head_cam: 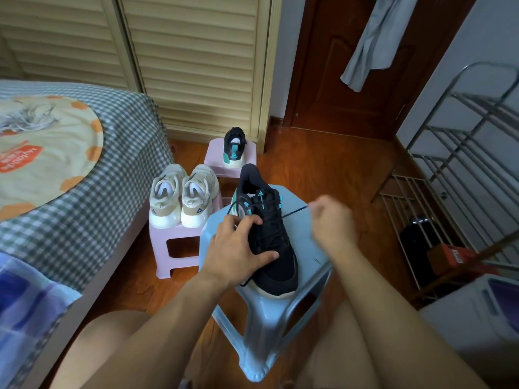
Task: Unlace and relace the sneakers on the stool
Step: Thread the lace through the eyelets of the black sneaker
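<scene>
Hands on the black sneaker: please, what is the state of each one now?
Left hand: fingers spread, pressing the black mesh sneaker on the pale blue plastic stool.
Right hand: fingers pinching the dark shoelace, pulled taut.

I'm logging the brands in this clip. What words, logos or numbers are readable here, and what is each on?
"PEAK" on the heel of the far black sneaker on the pink stool.
A logo on the tongue of the black sneaker on the blue stool: too small to read.
White lettering on the orange patch of the bed cover: blurred, unreadable.
Lettering on the red box: blurred.
</scene>
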Action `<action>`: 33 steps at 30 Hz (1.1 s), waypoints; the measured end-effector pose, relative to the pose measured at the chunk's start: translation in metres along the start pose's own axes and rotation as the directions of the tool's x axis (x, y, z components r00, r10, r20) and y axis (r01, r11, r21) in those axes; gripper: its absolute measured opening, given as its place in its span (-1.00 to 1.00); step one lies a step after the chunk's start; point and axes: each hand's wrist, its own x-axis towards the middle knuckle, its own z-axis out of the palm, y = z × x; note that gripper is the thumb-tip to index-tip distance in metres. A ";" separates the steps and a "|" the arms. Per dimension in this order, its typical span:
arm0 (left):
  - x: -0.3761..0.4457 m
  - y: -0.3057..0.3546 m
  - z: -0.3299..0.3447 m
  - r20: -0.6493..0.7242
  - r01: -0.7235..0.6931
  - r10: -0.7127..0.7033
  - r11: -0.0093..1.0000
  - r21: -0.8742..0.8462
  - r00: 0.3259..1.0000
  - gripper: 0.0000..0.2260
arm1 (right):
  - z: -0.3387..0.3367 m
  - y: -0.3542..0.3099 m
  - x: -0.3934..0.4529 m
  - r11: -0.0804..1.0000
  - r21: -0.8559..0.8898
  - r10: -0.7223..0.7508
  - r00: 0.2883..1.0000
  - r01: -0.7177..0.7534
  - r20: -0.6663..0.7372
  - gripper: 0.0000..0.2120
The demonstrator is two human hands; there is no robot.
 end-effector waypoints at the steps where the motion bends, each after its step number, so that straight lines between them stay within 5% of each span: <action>1: 0.000 0.000 0.000 0.002 0.001 -0.001 1.000 0.006 1.000 -0.38 | -0.012 0.013 0.011 0.956 0.198 0.251 0.954 -0.218 -0.162 -0.84; 3: 0.000 -0.002 0.001 0.000 0.000 0.000 1.000 0.012 1.000 -0.38 | -0.032 0.045 0.024 0.734 0.509 0.631 0.730 -0.450 -0.264 -0.70; 4: 0.000 -0.001 0.001 0.002 -0.004 0.004 1.000 0.006 1.000 -0.38 | -0.036 0.053 0.026 0.691 0.508 0.688 0.683 -0.514 -0.245 -0.66; 5: 0.001 -0.002 0.001 0.008 -0.001 0.002 1.000 -0.010 1.000 -0.38 | -0.035 0.053 0.024 0.718 0.453 0.665 0.712 -0.528 -0.225 -0.65; 7: 0.003 -0.003 0.001 0.023 0.016 -0.015 0.998 -0.065 1.000 -0.37 | -0.024 0.039 0.015 0.869 0.349 0.427 0.887 -0.351 -0.173 -0.65; 9: 0.004 -0.005 0.001 0.037 0.023 -0.019 0.995 -0.101 0.999 -0.38 | -0.010 0.014 0.001 0.950 0.299 0.077 0.996 -0.086 0.041 -0.61; 12: 0.004 -0.007 0.000 0.029 0.017 -0.013 0.989 -0.149 0.999 -0.38 | 0.016 -0.005 -0.017 0.964 0.163 -0.257 0.903 0.212 0.345 -0.69; 15: 0.003 -0.006 0.000 0.032 0.036 -0.030 0.980 -0.194 0.999 -0.36 | 0.024 -0.006 -0.017 0.960 0.045 -0.280 0.929 0.278 0.243 -0.96; 17: 0.003 -0.006 -0.001 0.027 0.030 -0.026 0.982 -0.184 0.999 -0.36 | 0.015 -0.003 -0.012 0.971 0.027 -0.239 0.948 0.239 0.212 -0.89; 22: 0.002 -0.006 0.000 0.043 0.026 -0.020 0.987 -0.156 0.999 -0.35 | -0.024 0.028 0.005 0.976 0.138 0.162 0.985 -0.169 0.065 -0.90; 25: 0.002 -0.004 -0.001 0.036 0.010 -0.006 0.993 -0.116 0.999 -0.34 | -0.022 0.028 0.002 0.960 0.182 0.198 0.975 -0.214 0.100 -0.96; 29: -0.007 0.001 -0.003 -0.037 -0.259 0.268 0.952 0.162 0.963 -0.44 | -0.020 0.020 0.001 0.900 0.221 0.342 0.922 -0.376 0.180 -0.44; 33: -0.012 -0.001 -0.001 -0.013 -0.344 0.373 0.869 0.357 0.928 -0.61 | -0.021 0.024 0.003 0.920 0.064 0.360 0.899 -0.386 0.249 -0.49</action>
